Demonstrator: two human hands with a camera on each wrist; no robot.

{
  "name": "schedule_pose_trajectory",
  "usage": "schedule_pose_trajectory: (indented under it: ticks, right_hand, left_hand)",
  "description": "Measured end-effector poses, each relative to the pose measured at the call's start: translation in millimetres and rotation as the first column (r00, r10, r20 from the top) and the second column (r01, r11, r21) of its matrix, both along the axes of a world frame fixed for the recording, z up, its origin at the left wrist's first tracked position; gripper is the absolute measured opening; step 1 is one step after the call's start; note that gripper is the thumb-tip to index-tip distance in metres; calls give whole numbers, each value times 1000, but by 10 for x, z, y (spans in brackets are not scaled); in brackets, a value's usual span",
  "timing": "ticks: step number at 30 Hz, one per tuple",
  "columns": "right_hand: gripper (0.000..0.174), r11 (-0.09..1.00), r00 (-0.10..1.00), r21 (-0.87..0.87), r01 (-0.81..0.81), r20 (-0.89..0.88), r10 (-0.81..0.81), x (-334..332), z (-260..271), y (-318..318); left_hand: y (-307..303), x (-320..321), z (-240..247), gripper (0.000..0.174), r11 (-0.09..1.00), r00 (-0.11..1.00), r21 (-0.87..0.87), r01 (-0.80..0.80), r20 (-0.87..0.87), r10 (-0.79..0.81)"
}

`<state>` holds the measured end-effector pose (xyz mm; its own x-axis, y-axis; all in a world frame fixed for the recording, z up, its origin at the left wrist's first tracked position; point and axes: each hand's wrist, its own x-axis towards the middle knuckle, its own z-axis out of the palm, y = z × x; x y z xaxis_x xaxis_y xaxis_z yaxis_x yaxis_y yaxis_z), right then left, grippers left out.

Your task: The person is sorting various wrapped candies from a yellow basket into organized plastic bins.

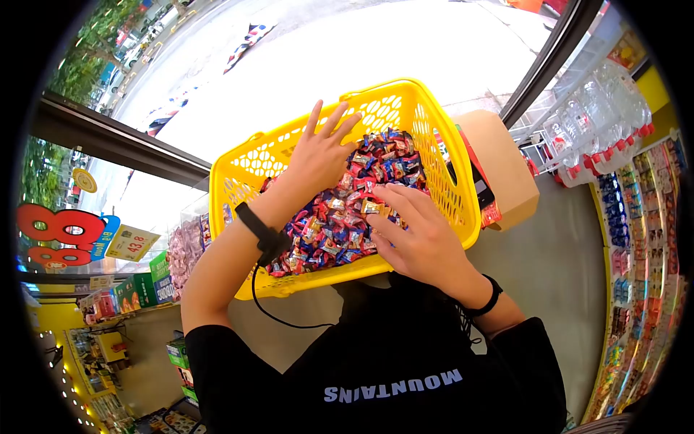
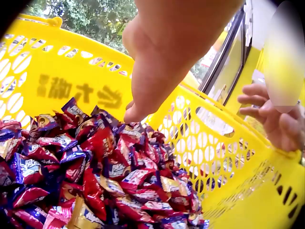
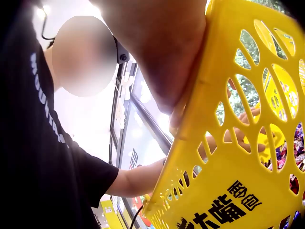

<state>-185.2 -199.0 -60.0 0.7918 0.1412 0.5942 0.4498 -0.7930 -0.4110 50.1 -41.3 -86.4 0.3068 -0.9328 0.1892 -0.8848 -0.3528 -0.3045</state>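
A yellow plastic basket [image 1: 452,163] with pierced walls holds a heap of small wrapped candies [image 1: 325,231] in red, blue and gold. My left hand [image 1: 322,159] reaches over the far part of the heap, its fingers spread and pointing toward the far wall. In the left wrist view the left hand [image 2: 157,71] points down, close over the candies [image 2: 114,162]. My right hand [image 1: 416,228] extends over the near right side, fingers loosely bent above the candies. Through the holes of the basket [image 3: 190,157] in the right wrist view, fingers [image 3: 255,143] show. Neither hand has a candy visibly in it.
A cardboard box [image 1: 502,170] and a dark phone-like device [image 1: 483,189] are right of the basket. Clear bottles with red caps [image 1: 600,116] stand farther right, above a curved shelf of packaged goods [image 1: 636,282]. Pink bagged goods [image 1: 189,253] lie at left beside a price sign [image 1: 132,244].
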Motion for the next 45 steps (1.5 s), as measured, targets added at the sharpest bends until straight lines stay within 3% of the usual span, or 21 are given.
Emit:
schedule_pose_trajectory:
  ticks: [2, 5, 8, 11, 12, 15, 19, 20, 23, 24, 28, 31, 32, 36, 43, 45]
  right_hand:
    - [27, 1000, 1000, 7, 1, -1, -1, -4, -12, 1]
    - [26, 1000, 1000, 5, 10, -8, -10, -10, -13, -4]
    - [26, 1000, 1000, 9, 15, -5, -15, -21, -24, -2]
    - [25, 1000, 1000, 6, 16, 8, -16, -13, -28, 6]
    - [25, 1000, 1000, 1, 15, 12, -15, -14, -31, 4]
    - [24, 1000, 1000, -17, 13, 13, -13, -7, -38, -3]
    - [22, 1000, 1000, -23, -9, 11, 9, -2, -46, -15]
    - [22, 1000, 1000, -21, -18, 9, 18, 0, -47, -19]
    - [21, 999, 999, -14, -30, 16, 30, 7, -39, -7]
    - [21, 999, 999, -12, -30, 19, 31, 5, -36, -7]
    - [27, 999, 1000, -15, -30, -11, 30, -12, -49, -27]
    - [23, 999, 999, -16, -33, 12, 33, 0, -40, -15]
    - [23, 999, 999, -14, -35, 15, 35, 4, -39, -16]
    - [23, 999, 999, -27, -37, 14, 37, 3, -35, -14]
    - [19, 998, 998, -2, -59, 1, 59, 11, -40, -18]
    - [19, 998, 998, -3, -66, 2, 66, 12, -49, -12]
  left_hand:
    - [-37, 48, -92, 31, 990, 995, 122, -72, 84, 62]
    - [-4, 136, -341, 33, 997, 960, 59, -42, 279, 24]
    - [98, 171, -540, 40, 979, 970, 203, -32, 243, -18]
    - [202, 121, -630, 46, 987, 999, 158, 5, -51, 3]
    - [232, 59, -624, 63, 970, 981, 234, -61, -168, 102]
    - [339, -101, -566, 71, 967, 942, 218, -133, -274, 192]
    - [518, -215, -605, 70, 967, 909, 221, -123, -365, 199]
    - [556, -239, -602, 72, 961, 865, 243, -130, -446, 230]
    - [620, -443, -345, 77, 946, 848, 317, -69, -480, 223]
    - [602, -518, -241, 81, 898, 845, 434, -73, -452, 287]
    - [813, -565, -291, 79, 920, 842, 393, 4, -497, 208]
    - [741, -583, -81, 74, 874, 798, 473, -112, -482, 363]
    - [723, -610, -29, 63, 886, 833, 428, -175, -416, 366]
    - [748, -460, -135, 48, 938, 925, 289, -192, -267, 271]
    - [776, -371, -379, 45, 968, 962, 161, -191, -166, 217]
    - [796, -304, -424, 42, 964, 968, 198, -177, -140, 207]
